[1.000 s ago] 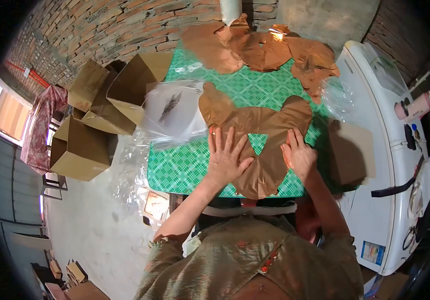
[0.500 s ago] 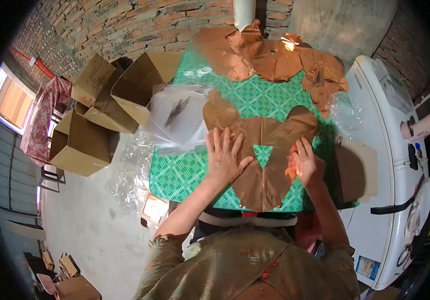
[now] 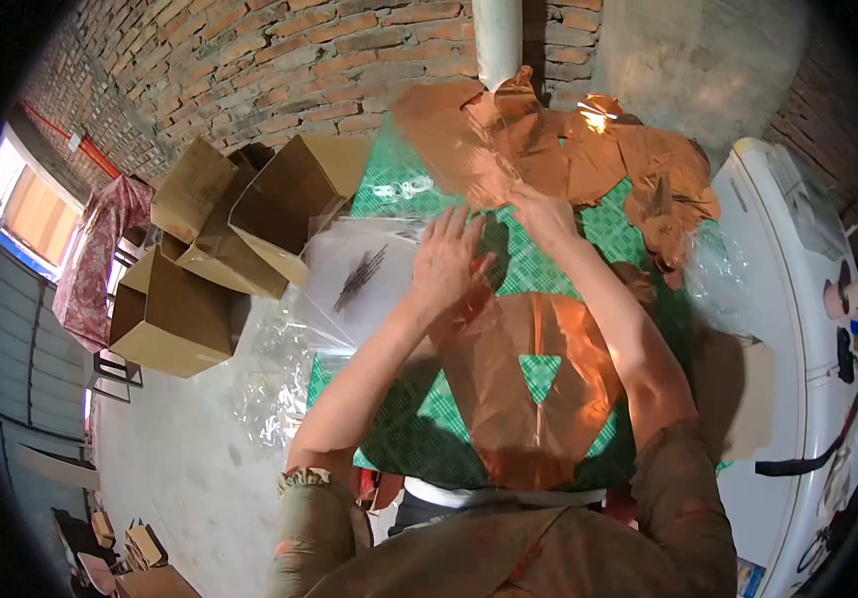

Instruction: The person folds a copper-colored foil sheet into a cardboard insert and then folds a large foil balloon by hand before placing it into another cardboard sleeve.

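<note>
A flat, shiny copper-coloured foil piece [image 3: 489,399] with a triangular cut-out lies on the green patterned tablecloth [image 3: 399,429] in front of me. My left hand [image 3: 442,267], fingers stretched, is over its upper left part. Something reddish [image 3: 473,299], which I cannot make out clearly, shows under that palm. At the far side of the table my right hand [image 3: 546,221] reaches to a heap of similar crumpled foil pieces [image 3: 588,164]. Its fingertips are closed at the near edge of a foil piece [image 3: 489,179].
Clear plastic sheets [image 3: 334,274] with a dark scribble-like mark lie at the table's left. Open cardboard boxes [image 3: 185,314] stand beyond them. Clear plastic film [image 3: 718,264] and flat cardboard [image 3: 743,389] are on the right, beside a white fridge-like appliance [image 3: 808,419].
My right hand has moved from the foil's right edge to the heap at the back. My left hand has shifted up off the foil's middle. The front foil's upper lobes look folded or covered.
</note>
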Motion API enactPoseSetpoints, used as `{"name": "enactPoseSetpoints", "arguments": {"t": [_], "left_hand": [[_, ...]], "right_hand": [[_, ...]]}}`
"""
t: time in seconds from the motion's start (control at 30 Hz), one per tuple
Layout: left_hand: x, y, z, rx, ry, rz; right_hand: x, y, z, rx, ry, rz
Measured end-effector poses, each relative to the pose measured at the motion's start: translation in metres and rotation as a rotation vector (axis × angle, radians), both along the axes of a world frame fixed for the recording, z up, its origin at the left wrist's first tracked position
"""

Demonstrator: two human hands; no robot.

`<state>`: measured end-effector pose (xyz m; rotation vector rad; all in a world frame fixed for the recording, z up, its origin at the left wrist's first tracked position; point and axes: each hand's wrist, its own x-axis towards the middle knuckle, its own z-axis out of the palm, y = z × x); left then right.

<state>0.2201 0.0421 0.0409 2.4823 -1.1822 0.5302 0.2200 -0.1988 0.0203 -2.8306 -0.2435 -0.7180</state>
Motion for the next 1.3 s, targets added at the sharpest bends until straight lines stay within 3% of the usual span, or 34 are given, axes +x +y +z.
{"name": "enactPoseSetpoints", "arguments": {"t": [0.23,0.43,0.63,0.83,1.03,1.13,1.23,1.3], "left_hand": [[0.082,-0.028,-0.012,-0.133,0.028,-0.253],[0.098,-0.036,-0.018,-0.191,0.292,-0.268],[0.111,-0.04,-0.039,-0.367,0.363,-0.306],[0.109,-0.044,-0.045,-0.454,0.319,-0.159],[0.098,-0.042,-0.028,-0.419,0.448,-0.102],[0.101,-0.044,-0.037,-0.491,0.321,-0.095],[0.102,-0.045,-0.039,-0.495,0.528,0.05],[0.103,-0.045,-0.041,-0.537,0.493,0.057]], "right_hand": [[0.025,-0.008,-0.019,0.272,-0.019,0.039],[0.033,-0.004,-0.026,0.243,-0.009,-0.037],[0.042,-0.003,-0.006,0.36,0.001,0.032],[0.058,0.005,0.003,0.352,0.06,-0.016],[0.063,0.003,0.004,0.356,0.045,0.059],[0.06,0.013,0.012,0.483,-0.104,0.155],[0.036,0.018,0.021,0.572,-0.141,0.095],[0.025,0.008,0.009,0.413,-0.094,0.121]]}}
